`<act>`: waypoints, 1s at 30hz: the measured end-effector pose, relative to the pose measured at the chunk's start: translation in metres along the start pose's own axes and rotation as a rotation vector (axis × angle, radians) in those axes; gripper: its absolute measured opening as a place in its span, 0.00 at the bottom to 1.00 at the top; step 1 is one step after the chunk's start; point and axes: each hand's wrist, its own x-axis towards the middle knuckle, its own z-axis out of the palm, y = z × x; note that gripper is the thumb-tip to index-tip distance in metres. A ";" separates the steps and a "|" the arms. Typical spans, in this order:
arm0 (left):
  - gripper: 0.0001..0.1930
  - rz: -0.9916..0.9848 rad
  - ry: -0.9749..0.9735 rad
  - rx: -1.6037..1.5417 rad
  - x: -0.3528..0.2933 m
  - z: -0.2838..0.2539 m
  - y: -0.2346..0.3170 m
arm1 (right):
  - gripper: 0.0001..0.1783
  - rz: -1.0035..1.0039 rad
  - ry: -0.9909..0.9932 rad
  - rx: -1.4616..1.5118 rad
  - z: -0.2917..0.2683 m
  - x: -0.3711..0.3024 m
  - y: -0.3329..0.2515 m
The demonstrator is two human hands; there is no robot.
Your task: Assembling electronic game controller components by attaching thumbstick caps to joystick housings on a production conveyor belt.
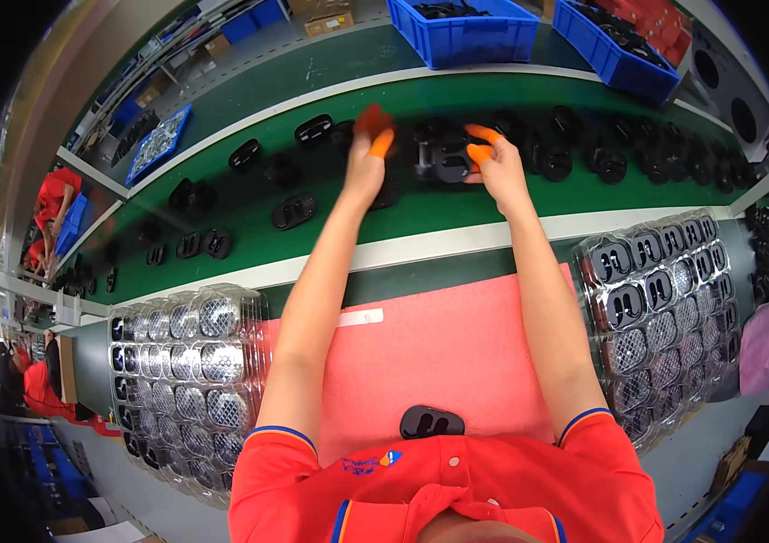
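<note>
Looking at a black case point(452, 165) over the green belt point(244, 210), straight ahead of the chest. Blurred, so cannot tell whether touching the belt or held apart from it, nor whether one piece or two together. Gripped at its right edge by the right hand point(500, 174), with orange-covered fingers drawn narrow about the rim. Judging by the glossy, hard-looking shell, probably light, stiff and rather slippery, and likely to scratch on the shiny face; best taken by opposite edges, between thumb and fingertips, without pressing on the middle.

Near it on the left, find the left hand point(366, 170), over the belt too, blurred at the fingertips; cannot tell whether spread, closed or holding anything.

Around both, see more black cases point(294, 211) scattered along the belt, crowded together toward the right. Closer to the body, find a pink mat point(448, 353), with a dark case point(432, 422) lying beside the red shirt point(493, 480). Left of the mat, see a clear tray stack point(221, 364); on the right, a second tray stack point(629, 351), partly filled. Beyond the belt, notice two blue bins point(470, 45) with dark parts inside.
</note>
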 end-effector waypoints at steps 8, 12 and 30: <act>0.35 0.607 0.082 1.741 0.108 -0.167 -0.059 | 0.17 -0.704 0.452 -1.138 0.015 0.002 0.005; 0.45 0.008 -0.113 1.567 0.107 -0.158 -0.067 | 0.20 -0.829 -0.046 -1.014 0.058 -0.018 0.012; 0.27 -0.395 -0.024 -0.904 -0.027 -0.034 0.002 | 0.22 -0.029 0.124 0.005 0.054 -0.028 0.011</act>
